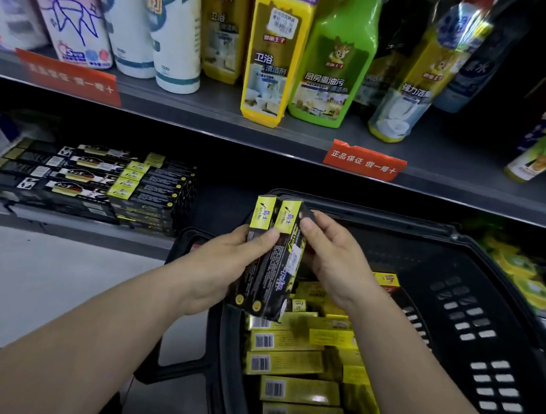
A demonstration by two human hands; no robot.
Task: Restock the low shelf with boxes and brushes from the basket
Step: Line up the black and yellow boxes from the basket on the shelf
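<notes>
Boxes, two black-and-yellow ones, are held squared together above the basket: our left hand wraps them from the side and our right hand pinches the top edge, probably to align them for the matching stack on the low shelf. Box print is too blurred to read; the red shelf tag reads 正品保证 假一赔十

Red shelf tag: 正品保证 假一赔十. Yellow bottle: 卫浴清洁剂. Green bottle: 厨房重油污清洁剂. Held boxes: print illegible.
</notes>
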